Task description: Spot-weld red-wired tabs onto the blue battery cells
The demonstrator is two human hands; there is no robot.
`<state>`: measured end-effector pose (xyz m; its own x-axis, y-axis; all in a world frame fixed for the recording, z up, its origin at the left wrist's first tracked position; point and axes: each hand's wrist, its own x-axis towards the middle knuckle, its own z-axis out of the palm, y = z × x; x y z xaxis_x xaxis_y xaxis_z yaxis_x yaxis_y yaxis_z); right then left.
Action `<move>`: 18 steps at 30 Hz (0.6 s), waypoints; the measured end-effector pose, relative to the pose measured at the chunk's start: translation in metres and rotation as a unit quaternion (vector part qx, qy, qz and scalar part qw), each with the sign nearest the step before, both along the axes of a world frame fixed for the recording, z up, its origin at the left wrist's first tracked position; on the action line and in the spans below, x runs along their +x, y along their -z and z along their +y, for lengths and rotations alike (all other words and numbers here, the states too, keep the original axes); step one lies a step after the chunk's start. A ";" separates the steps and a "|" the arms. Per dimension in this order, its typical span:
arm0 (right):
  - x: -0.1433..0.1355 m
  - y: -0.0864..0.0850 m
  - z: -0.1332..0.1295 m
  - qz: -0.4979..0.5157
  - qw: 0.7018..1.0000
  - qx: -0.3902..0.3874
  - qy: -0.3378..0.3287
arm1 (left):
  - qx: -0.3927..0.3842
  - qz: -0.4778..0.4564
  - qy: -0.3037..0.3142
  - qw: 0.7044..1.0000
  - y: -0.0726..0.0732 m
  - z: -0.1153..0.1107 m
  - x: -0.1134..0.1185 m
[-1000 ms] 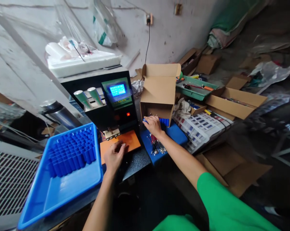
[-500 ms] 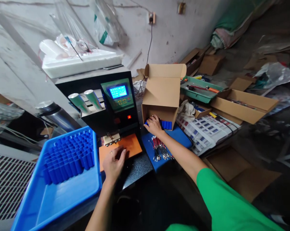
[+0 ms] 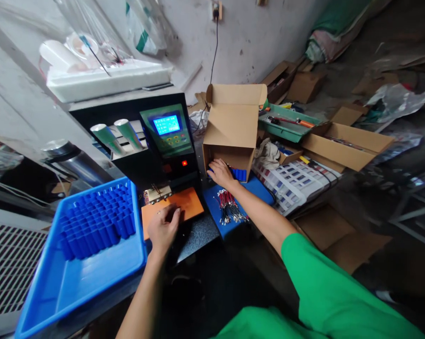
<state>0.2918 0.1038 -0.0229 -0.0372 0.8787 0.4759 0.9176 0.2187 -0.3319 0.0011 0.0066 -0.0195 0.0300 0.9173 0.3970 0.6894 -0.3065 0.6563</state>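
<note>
My landmark is the black machine (image 3: 136,172) with the lit display (image 3: 167,125). Directly in front of it, my left hand (image 3: 164,229) is over the orange board (image 3: 191,205), fingers curled and thumb out; I can't tell whether it grips anything. Right of the machine, my right hand (image 3: 220,173) reaches into the open cardboard box (image 3: 229,129), its fingers by the blue cylinders (image 3: 239,174) there; whether they have closed on one I can't tell either. Also to the machine's right, just before the box, a bunch of red and black wires (image 3: 229,207) lies on the blue mat (image 3: 260,190). Left of the machine I've got the blue tray (image 3: 95,273), with many blue sleeves (image 3: 99,221) packed upright towards its far end. Two green-and-silver cylinders (image 3: 106,137) lean on the machine's front, left of its display.
</note>
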 end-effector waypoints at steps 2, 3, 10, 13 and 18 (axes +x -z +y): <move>0.009 -0.011 -0.011 0.045 0.999 0.031 0.000 | -0.009 -0.005 0.000 1.000 0.000 0.001 0.001; 0.014 -0.015 -0.019 0.069 0.997 0.036 0.010 | -0.013 -0.008 -0.002 1.000 0.000 0.001 0.001; 0.021 -0.023 -0.080 0.121 0.981 -0.150 0.033 | -0.009 -0.009 -0.003 1.000 -0.003 0.001 0.003; -0.003 -0.022 -0.094 0.053 0.977 -0.206 0.005 | -0.017 -0.011 -0.006 1.000 -0.005 0.000 0.003; -0.042 -0.025 -0.096 -0.043 0.958 -0.277 0.061 | -0.018 -0.013 -0.001 1.000 -0.005 0.000 0.002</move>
<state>0.2501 0.0075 0.0025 0.0631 0.9959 -0.0642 0.9542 -0.0791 -0.2886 0.0026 0.0068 -0.0149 0.0193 0.9308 0.3650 0.6728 -0.2821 0.6839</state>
